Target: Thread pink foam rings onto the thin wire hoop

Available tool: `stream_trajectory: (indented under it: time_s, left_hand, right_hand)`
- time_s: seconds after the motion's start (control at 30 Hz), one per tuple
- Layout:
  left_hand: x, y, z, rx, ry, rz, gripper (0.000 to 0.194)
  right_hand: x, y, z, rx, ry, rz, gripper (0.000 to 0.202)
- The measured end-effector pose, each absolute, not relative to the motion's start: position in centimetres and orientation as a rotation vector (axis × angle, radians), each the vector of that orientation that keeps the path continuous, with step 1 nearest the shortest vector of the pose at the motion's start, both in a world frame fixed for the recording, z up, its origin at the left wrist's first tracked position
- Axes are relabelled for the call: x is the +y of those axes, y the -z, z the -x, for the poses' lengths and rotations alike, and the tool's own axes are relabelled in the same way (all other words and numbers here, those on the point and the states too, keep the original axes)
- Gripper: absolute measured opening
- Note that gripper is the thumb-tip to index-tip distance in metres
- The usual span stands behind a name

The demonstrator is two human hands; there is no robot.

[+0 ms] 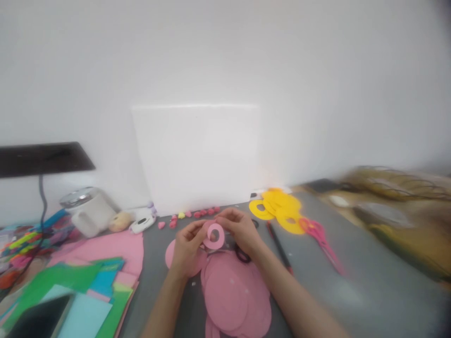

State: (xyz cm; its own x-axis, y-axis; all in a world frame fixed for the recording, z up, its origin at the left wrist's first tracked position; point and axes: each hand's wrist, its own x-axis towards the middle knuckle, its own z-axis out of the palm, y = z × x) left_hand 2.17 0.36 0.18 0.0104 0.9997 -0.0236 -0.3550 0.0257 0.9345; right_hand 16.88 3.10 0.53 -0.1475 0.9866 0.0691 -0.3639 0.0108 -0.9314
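A small pink paper ring (pixel 219 238) is pinched between my two hands above the grey table. My left hand (pixel 188 244) grips its left side, fingers closed. My right hand (pixel 241 230) holds the ring's upper right edge between thumb and fingers. Below lies a pile of pink paper circles (pixel 226 298). Another pink paper disc (pixel 170 254) sits partly hidden under my left hand. Beside my right wrist, the dark handle loop of what looks like scissors (pixel 242 255) shows, the rest covered.
Yellow paper rings (pixel 260 210), pink scissors (pixel 324 241) and a dark pen (pixel 280 246) lie to the right. Coloured paper sheets (pixel 66 279), a phone (pixel 42 317) and a white mug (pixel 89 216) are on the left. A white board (pixel 200 159) leans against the wall.
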Motion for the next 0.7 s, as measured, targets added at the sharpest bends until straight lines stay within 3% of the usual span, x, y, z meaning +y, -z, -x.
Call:
stream_trajectory:
  time_s: [0.7]
  left_hand:
    - [0.50,-0.02,-1.93,0.970,-1.361,-0.918,0.025]
  right_hand:
    - [3.17,-0.16,-16.84,-1.064,-1.469,0.760,0.019]
